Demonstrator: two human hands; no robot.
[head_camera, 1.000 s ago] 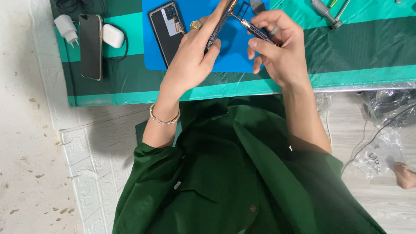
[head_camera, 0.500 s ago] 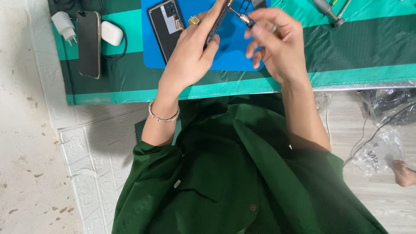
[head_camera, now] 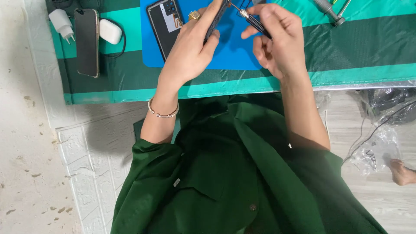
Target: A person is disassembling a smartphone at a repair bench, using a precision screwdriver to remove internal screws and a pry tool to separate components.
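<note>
From my head camera, the bench [head_camera: 346, 52] wears a green and teal striped cloth, with a blue mat [head_camera: 234, 52] at its middle. At the left lie a white charger plug [head_camera: 60, 24], a dark phone [head_camera: 86, 41] and a white earbud case [head_camera: 110, 31]. An opened phone back [head_camera: 164, 24] rests on the mat, beside my left wrist. More tools [head_camera: 331, 11] lie top right.

My left hand [head_camera: 190, 52] is closed around a slim dark phone [head_camera: 216, 19], held on edge above the mat. My right hand [head_camera: 279, 41] pinches a small screwdriver [head_camera: 253, 21], its tip against that phone.

The frame's top edge cuts off the phone's upper end.
</note>
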